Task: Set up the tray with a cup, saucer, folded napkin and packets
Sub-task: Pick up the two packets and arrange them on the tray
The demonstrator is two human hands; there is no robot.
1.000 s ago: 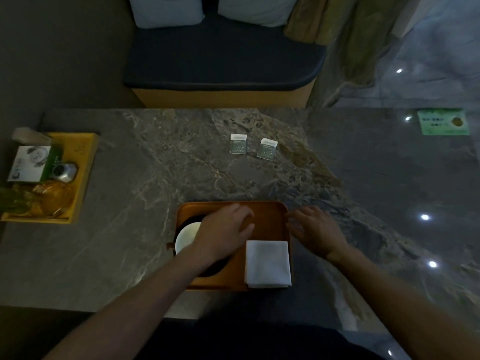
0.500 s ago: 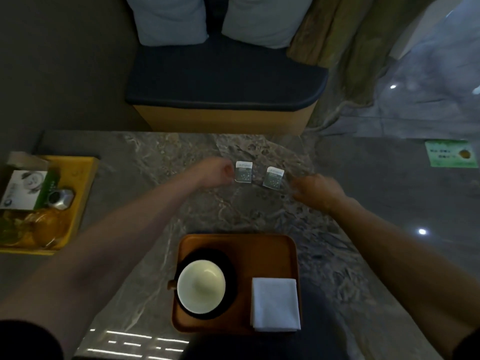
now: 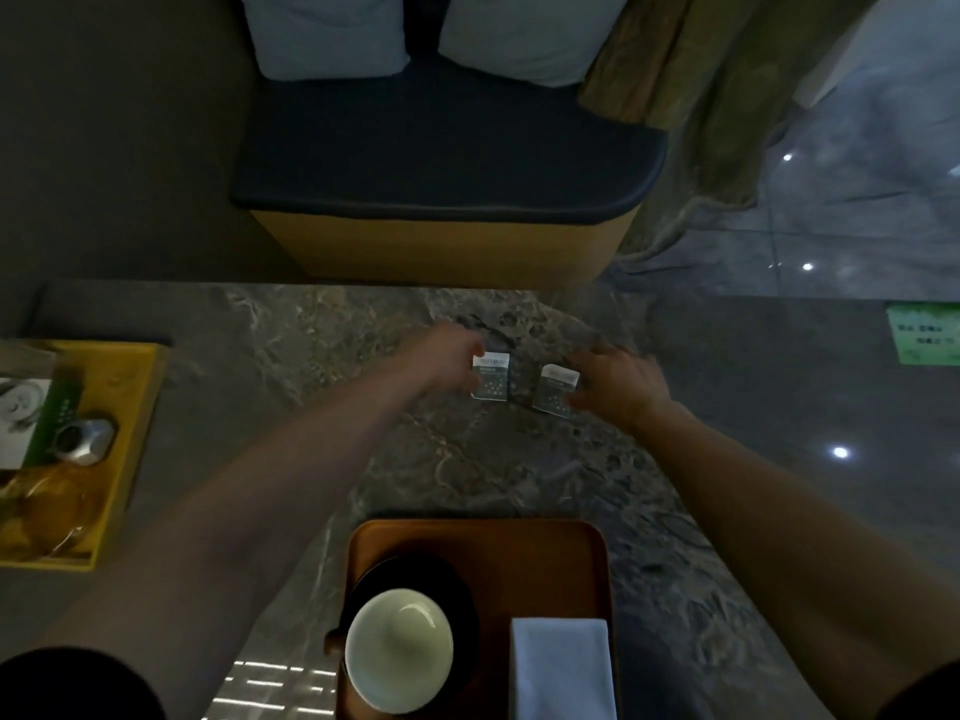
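change: both hands have reached from the tray (image 3: 519,537) to the far packets | left hand (image 3: 449,363) fingers closing on left packet (image 3: 491,376), right hand (image 3: 615,384) on right packet (image 3: 556,389), grip firmness unclear | cup (image 3: 397,649), saucer (image 3: 457,589), napkin (image 3: 561,667) on tray | only packets remain

Print on packets (image 3: 491,376), card (image 3: 923,335) unreadable.

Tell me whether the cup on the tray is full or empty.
Empty: the cup stands upright on its saucer, its pale inside bare.
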